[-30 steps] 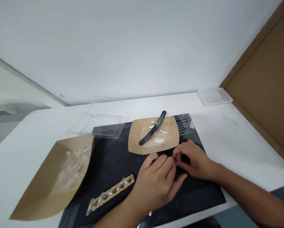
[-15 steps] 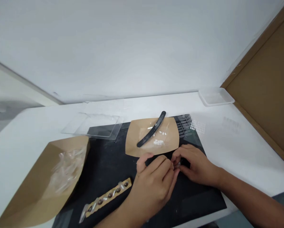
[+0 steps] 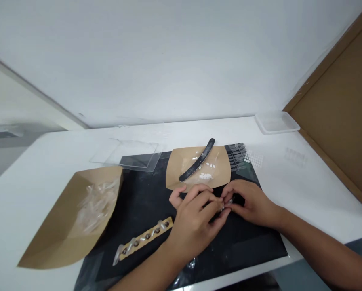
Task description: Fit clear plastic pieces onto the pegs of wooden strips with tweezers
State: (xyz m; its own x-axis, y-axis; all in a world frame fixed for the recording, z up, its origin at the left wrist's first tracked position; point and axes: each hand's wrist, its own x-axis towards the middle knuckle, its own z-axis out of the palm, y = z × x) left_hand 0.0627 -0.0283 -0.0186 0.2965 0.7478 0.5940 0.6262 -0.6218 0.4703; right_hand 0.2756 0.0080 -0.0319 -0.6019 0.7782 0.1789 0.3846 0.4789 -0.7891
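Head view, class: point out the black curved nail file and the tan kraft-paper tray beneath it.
Black curved nail file [image 3: 197, 160], head view, middle of its length.
Tan kraft-paper tray [image 3: 221, 167], head view, bare right floor.

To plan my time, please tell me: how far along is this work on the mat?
Done: the tan strip already carries a row of clear pieces. In hand: the left hand and right hand pinch a small piece. Apparently remaining: clear pieces in one kraft tray, white bits in another.

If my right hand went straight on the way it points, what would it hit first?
The left hand, probably: the right hand sits against its fingers around a small pinched item, though depth is unclear.
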